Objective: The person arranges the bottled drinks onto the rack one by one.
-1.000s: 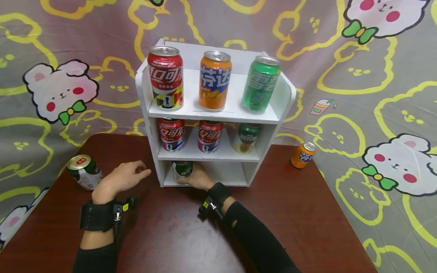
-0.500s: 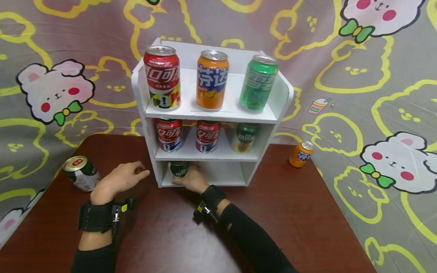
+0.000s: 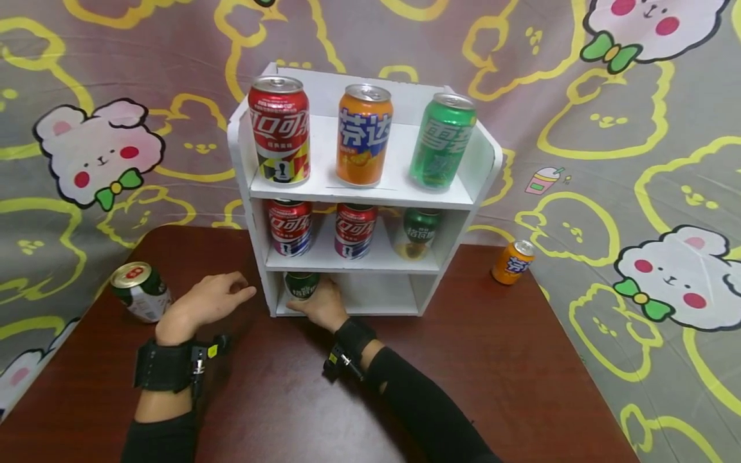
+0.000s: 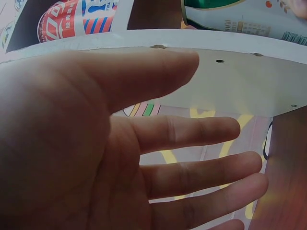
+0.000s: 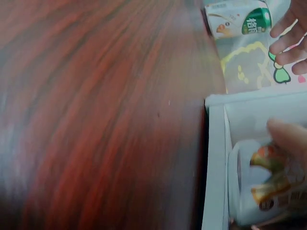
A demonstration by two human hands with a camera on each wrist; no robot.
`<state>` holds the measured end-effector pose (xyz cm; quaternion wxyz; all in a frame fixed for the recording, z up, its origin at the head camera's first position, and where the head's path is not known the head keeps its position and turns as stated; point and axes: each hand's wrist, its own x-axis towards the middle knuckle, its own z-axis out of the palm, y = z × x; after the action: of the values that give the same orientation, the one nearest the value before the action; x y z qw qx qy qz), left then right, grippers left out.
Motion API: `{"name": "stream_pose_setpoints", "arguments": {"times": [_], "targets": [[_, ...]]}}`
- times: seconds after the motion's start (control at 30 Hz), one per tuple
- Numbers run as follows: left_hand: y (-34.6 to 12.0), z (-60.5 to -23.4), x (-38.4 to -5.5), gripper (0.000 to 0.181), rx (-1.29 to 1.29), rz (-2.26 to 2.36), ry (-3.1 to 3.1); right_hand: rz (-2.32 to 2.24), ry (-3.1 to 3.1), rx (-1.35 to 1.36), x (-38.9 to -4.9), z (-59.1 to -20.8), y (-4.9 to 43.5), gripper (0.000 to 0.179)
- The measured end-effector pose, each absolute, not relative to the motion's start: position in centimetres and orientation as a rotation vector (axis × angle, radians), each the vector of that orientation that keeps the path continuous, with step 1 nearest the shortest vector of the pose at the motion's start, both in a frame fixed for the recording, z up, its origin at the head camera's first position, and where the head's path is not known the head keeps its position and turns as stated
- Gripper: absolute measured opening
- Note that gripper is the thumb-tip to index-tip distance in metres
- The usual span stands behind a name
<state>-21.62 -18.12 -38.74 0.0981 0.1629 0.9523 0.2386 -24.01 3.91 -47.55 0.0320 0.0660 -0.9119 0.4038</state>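
In the head view my right hand [image 3: 323,306] reaches into the bottom level of the white shelf [image 3: 347,200] and grips a green-and-white drink can [image 3: 302,284] near the left wall. The can's lower label [image 5: 273,184] and my thumb [image 5: 288,136] show in the right wrist view; most of my other fingers are hidden there. Left of the shelf, my left hand [image 3: 211,299] hovers over the table with relaxed fingers, holding nothing. Its palm [image 4: 124,167] faces the shelf's side in the left wrist view. Another green-and-white can [image 3: 141,292] stands beside that wrist.
Red [image 3: 280,128], orange [image 3: 365,135] and green [image 3: 442,141] cans line the top shelf. Two red cans [image 3: 356,231] and a green can [image 3: 418,233] occupy the middle level. A small orange can [image 3: 513,262] stands right on the brown table [image 3: 521,360]. Patterned cloth [image 3: 538,83] hangs behind.
My right hand has shifted slightly left along the bottom level with the green-and-white can, bringing it closer to the left wall. The left hand stays in about the same place.
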Motion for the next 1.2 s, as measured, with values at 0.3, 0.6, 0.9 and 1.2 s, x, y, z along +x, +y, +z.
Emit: {"name": "stream_pose_setpoints", "arguments": {"times": [0.3,0.6,0.9,1.2], "targets": [[-18.1,-38.8,-21.6,0.048,0.471,0.706,2.816,1.504,-2.817,0.526,-25.3,-46.6,5.9,0.077],[-18.2,-38.7,-21.6,0.049,0.455,0.716,2.811,1.521,-2.826,0.579,-25.6,-46.4,5.8,0.074],[-18.2,-38.7,-21.8,0.049,0.453,0.709,2.806,1.462,-2.774,0.492,-25.4,-46.6,4.8,0.076],[-18.2,-38.7,-21.8,0.050,0.455,0.708,2.800,1.277,-2.816,0.279,-24.8,-46.3,3.8,0.080]]}}
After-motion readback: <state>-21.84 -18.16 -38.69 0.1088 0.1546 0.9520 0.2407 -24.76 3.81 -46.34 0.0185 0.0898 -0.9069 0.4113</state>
